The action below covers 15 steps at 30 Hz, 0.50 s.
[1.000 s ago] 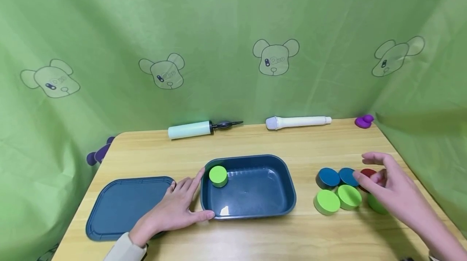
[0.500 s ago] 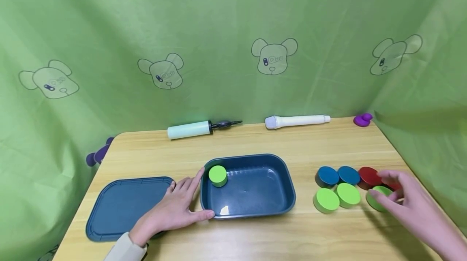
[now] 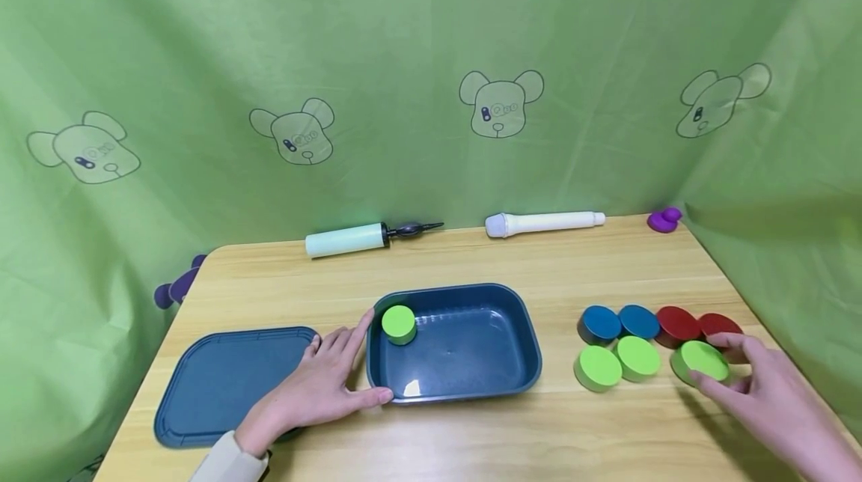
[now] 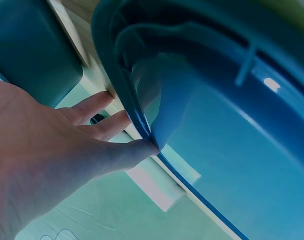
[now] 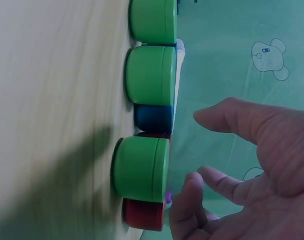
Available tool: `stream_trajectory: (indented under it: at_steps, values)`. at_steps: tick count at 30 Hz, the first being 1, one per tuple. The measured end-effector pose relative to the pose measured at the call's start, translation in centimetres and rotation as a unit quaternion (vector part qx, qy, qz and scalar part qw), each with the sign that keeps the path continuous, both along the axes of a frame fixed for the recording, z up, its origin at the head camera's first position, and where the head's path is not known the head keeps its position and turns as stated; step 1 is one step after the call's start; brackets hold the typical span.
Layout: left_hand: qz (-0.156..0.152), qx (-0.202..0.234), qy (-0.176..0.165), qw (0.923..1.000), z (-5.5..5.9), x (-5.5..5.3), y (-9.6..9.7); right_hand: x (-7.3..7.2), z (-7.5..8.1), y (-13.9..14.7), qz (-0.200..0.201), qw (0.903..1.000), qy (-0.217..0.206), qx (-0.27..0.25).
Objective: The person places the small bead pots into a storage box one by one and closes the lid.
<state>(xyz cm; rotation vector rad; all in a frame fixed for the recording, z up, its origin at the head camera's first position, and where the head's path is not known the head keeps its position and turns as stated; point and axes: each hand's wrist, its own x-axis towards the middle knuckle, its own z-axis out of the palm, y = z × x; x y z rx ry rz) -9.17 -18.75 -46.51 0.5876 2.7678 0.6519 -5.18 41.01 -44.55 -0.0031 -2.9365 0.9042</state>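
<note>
A dark blue rectangular box [image 3: 465, 347] stands on the table, one light green cylinder [image 3: 399, 323] in its back left corner. My left hand [image 3: 319, 385] rests against the box's left side, thumb at the near corner and fingers extended along the wall; the left wrist view shows fingertips right at the rim. My right hand [image 3: 768, 388] hovers at a green cylinder [image 3: 699, 361] on the right, thumb and fingers spread. In the right wrist view its fingers [image 5: 184, 205] stay apart from that cylinder. Two more green cylinders, two blue cylinders [image 3: 599, 323] and two red cylinders [image 3: 676, 325] stand beside it.
A dark blue lid [image 3: 229, 385] lies left of the box, partly behind the left hand. Along the back edge are a pale hand pump [image 3: 346, 239], a white toy microphone [image 3: 545, 223] and a purple knob-like piece [image 3: 664, 219]. A green curtain [image 3: 404, 55] hangs behind the table.
My right hand has moved down and slightly right, from above the red and blue cylinders to the rightmost green one, uncovering both red cylinders. The left hand has kept its place at the box.
</note>
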Motion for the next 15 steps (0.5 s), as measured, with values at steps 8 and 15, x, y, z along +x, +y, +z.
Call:
stream_trajectory:
  at_steps: [8, 15]
  values:
    - [0.001, -0.003, 0.001, 1.0, -0.2, 0.0, 0.0, 0.0, -0.3, 0.2, -0.014, 0.999, -0.021, 0.036]
    - [0.0, 0.0, 0.0, 1.0, -0.1, -0.1, 0.0, -0.3, -1.3, 0.9, 0.0, 0.9981, -0.046, 0.042]
